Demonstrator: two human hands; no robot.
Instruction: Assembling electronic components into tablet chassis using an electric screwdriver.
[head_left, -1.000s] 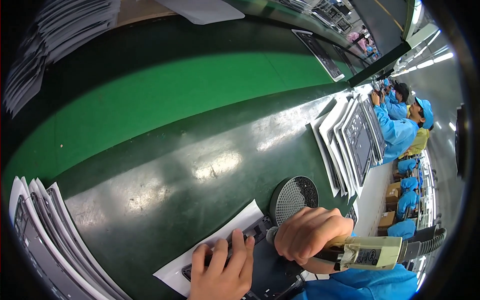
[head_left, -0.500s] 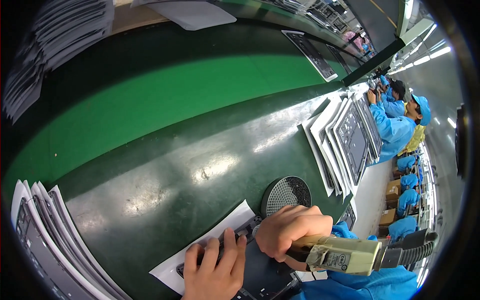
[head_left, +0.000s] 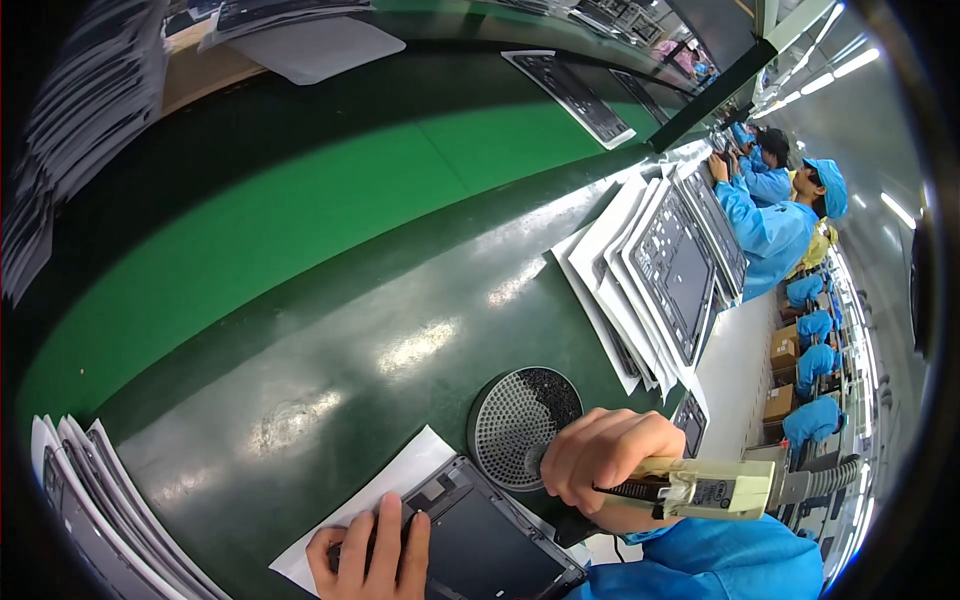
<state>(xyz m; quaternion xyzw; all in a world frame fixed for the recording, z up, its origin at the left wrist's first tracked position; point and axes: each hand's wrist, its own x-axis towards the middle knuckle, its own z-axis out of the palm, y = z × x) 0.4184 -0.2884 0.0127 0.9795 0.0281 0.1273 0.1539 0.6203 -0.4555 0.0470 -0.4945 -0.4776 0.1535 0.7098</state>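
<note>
Firmly gripping an electric screwdriver point(head_left: 742, 490) beside a dark device chassis point(head_left: 490, 545)

Holding the screwdriver in the right hand point(head_left: 612, 465), closed round its front end, with the chassis at that hand's eight o'clock. Aiming the tool's nose toward nine o'clock, at the lower-right part of a round, perforated screw tray point(head_left: 505, 435) with small black screws; impossible to tell whether touching it. Resting the left hand point(head_left: 372, 560) on the chassis's left end, with fingers spread open and most of the chassis at three o'clock from there, on a white sheet point(head_left: 400, 470).

Seeing a label point(head_left: 712, 493) with small dark print on the screwdriver's cream housing.

Working at a glossy dark green workbench point(head_left: 320, 345), with a bright green belt point(head_left: 300, 240) toward eleven o'clock. Facing stacked chassis and sheets at one o'clock point(head_left: 675, 260) and nine o'clock point(head_left: 90, 500). Sharing the room with blue-clad co-workers point(head_left: 770, 240) between two and four o'clock, near cardboard boxes point(head_left: 783, 350), under tube lamps point(head_left: 855, 62).
</note>
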